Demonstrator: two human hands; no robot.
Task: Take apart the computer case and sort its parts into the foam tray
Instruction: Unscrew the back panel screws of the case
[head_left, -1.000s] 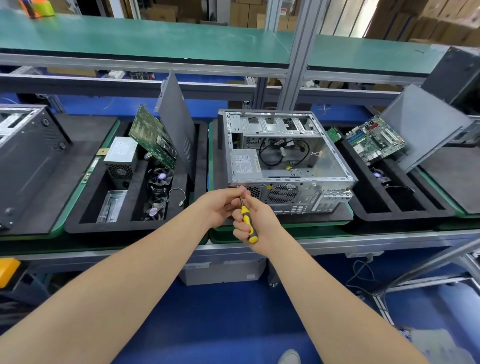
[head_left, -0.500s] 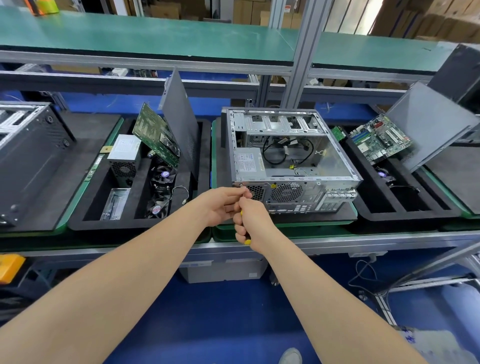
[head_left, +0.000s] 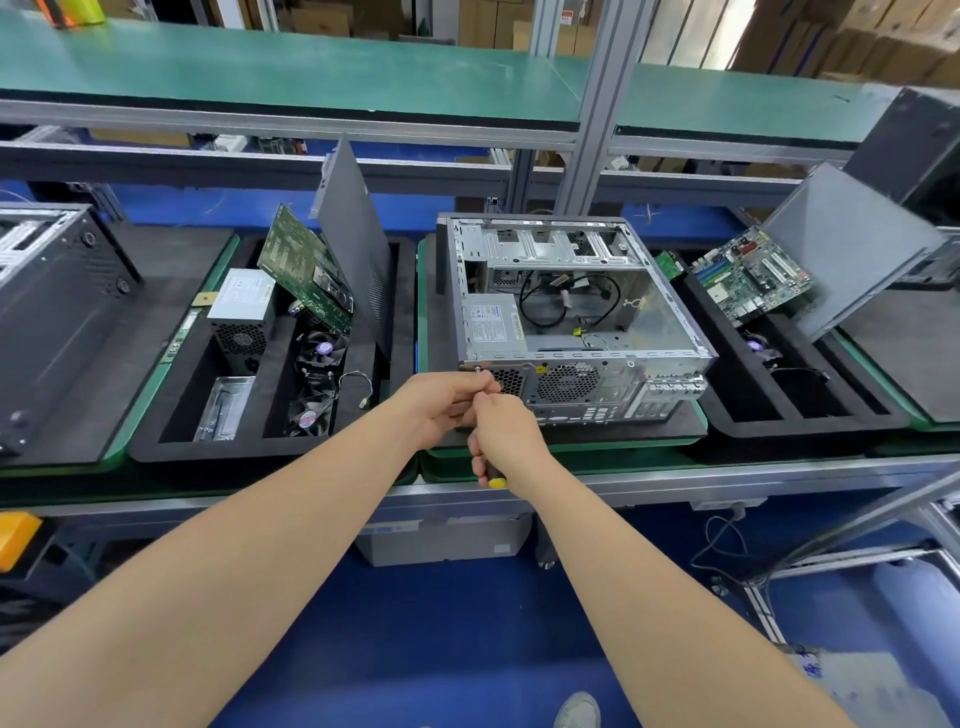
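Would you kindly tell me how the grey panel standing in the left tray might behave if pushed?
The panel looks like thin sheet metal with straight edges, so it is probably stiff and light. It stands tilted on one edge in the tray, so a push would likely tip it, perhaps onto the board beside it.

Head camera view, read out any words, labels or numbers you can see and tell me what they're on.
No text is legible.
Power supply label inside the computer case: too small.
Second power supply label in the foam tray: blurred.
Fan sticker: too small.
Red-and-white sign in the background: blurred.
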